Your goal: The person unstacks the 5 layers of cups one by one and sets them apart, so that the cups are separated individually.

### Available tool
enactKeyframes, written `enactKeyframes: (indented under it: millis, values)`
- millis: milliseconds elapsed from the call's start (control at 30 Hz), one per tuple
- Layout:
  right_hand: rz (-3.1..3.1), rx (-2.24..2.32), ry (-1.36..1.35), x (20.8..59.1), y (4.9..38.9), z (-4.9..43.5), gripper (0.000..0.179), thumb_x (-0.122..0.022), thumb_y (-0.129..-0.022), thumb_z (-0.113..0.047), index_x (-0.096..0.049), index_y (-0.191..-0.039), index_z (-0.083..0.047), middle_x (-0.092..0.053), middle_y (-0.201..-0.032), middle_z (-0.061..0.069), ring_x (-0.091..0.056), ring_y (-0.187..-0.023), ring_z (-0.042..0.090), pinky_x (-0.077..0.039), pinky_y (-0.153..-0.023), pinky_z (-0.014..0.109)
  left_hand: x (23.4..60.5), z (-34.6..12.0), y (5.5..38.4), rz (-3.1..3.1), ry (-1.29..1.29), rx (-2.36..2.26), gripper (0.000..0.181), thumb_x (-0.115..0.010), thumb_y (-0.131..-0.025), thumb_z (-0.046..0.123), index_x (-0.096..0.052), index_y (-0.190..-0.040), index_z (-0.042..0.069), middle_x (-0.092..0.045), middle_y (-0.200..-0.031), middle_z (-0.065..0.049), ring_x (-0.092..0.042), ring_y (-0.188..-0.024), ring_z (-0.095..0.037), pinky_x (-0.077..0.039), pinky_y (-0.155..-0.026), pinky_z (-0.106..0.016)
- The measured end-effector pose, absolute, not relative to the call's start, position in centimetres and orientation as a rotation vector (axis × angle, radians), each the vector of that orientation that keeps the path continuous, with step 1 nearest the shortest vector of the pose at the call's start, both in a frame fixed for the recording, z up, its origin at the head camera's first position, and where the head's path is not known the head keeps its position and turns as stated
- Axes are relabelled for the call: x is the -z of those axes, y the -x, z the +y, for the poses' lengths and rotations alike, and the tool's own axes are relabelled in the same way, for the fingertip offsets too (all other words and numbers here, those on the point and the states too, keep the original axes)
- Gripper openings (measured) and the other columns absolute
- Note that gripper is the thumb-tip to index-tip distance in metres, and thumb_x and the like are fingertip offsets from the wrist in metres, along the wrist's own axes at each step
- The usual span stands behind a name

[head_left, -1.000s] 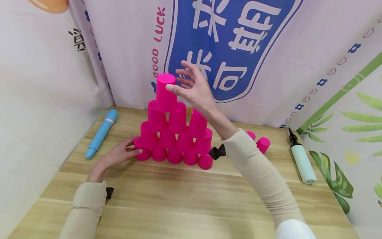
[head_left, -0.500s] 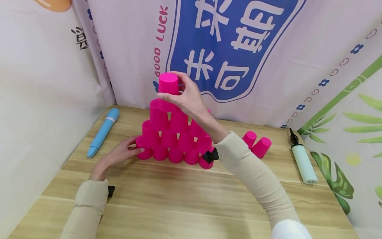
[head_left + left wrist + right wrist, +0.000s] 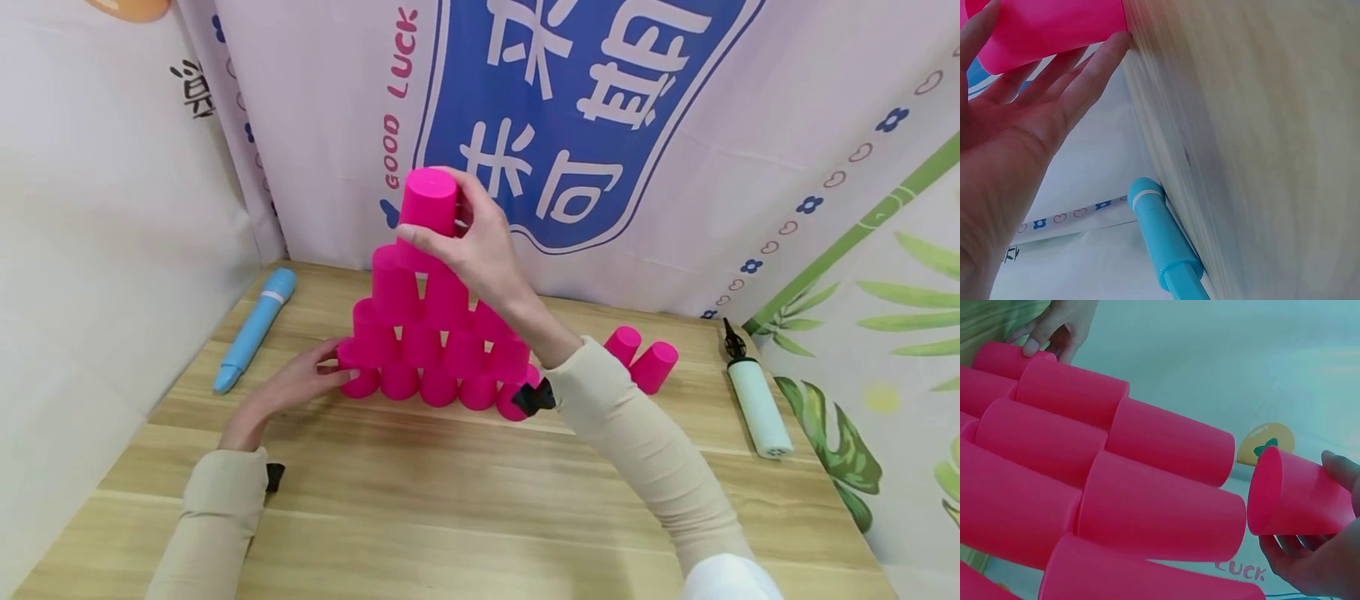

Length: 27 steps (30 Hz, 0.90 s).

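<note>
Now our right grip is wrapped round the topmost pink cup, thumb on the near side and fingers round the far side; a second ago those fingers were spread clear of it. With that, the cup has come slightly up and to the right against the tier beneath, closed end uppermost. From the right wrist we see into its mouth, so we judge it lifted or tipped rather than standing squarely; whether its rim touches anything below, we cannot tell. For the work in hand, this means the cup's place now depends on our hold, and a bump could upset the rows underneath.

Just below the right grip, the third-tier left cup and third-tier middle cup stand upside down, with the rest of the pyramid unbroken under them. Lower and to the left, our left grip still holds the leftmost bottom cup between thumb and fingers, apparently steadying it.

Farther out, to the right grip's lower right, a farther loose cup and a nearer loose cup stand on the wooden bench, short of a mint-green hand pump. Beyond the left grip lies a light-blue tube.
</note>
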State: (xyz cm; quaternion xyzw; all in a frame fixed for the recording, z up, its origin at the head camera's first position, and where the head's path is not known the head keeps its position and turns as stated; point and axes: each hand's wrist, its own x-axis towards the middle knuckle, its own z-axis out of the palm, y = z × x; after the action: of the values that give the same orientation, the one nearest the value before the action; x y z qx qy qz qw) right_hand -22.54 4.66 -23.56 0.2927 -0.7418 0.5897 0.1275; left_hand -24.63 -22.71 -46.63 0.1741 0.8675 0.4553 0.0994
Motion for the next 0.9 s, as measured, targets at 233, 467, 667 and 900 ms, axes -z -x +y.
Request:
enactKeyframes:
  millis: [233, 467, 667, 900]
  values:
    - [-2.113, -1.701, -0.844, 23.4, 22.9, 7.0, 0.062, -0.071, -0.084, -0.004, -0.041, -0.137, 0.003, -0.054, -0.123, 0.016, -0.060, -0.105, 0.023, -0.055, -0.087, 0.032, 46.4, -22.6, 24.9, 2.575, -0.525, -1.326, 0.067, -0.063, -0.094, 0.032, -0.035, -0.146, 0.002, -0.045, -0.141, -0.022, -0.044, -0.127, -0.044, -0.043, -0.100, -0.056]
    - [-2.070, -1.590, -0.743, 24.4, 24.4, 11.7, 0.063, -0.073, -0.083, -0.009, -0.043, -0.138, -0.001, -0.056, -0.123, 0.012, -0.059, -0.108, 0.021, -0.054, -0.089, 0.033, 46.3, -22.3, 25.0, 2.571, -0.539, -1.332, 0.066, -0.063, -0.094, 0.032, -0.035, -0.146, 0.002, -0.044, -0.141, -0.022, -0.045, -0.126, -0.044, -0.043, -0.100, -0.056]
    - [-2.083, -1.573, -0.599, 24.4, 23.7, 14.0, 0.062, -0.070, -0.084, -0.006, -0.041, -0.138, 0.002, -0.053, -0.125, 0.017, -0.055, -0.112, 0.024, -0.053, -0.092, 0.035, 46.0, -22.6, 24.6, 2.596, -0.501, -1.295, 0.067, -0.062, -0.094, 0.035, -0.035, -0.145, 0.002, -0.045, -0.141, -0.022, -0.045, -0.126, -0.044, -0.043, -0.099, -0.056]
    - [-2.090, -1.521, -0.503, 25.9, 23.8, 16.3, 0.063, -0.071, -0.084, -0.007, -0.041, -0.138, -0.001, -0.053, -0.128, 0.014, -0.053, -0.116, 0.023, -0.052, -0.093, 0.036, 46.2, -22.5, 24.6, 2.579, -0.496, -1.293, 0.068, -0.062, -0.094, 0.036, -0.034, -0.146, 0.002, -0.044, -0.141, -0.022, -0.044, -0.126, -0.044, -0.044, -0.099, -0.056]
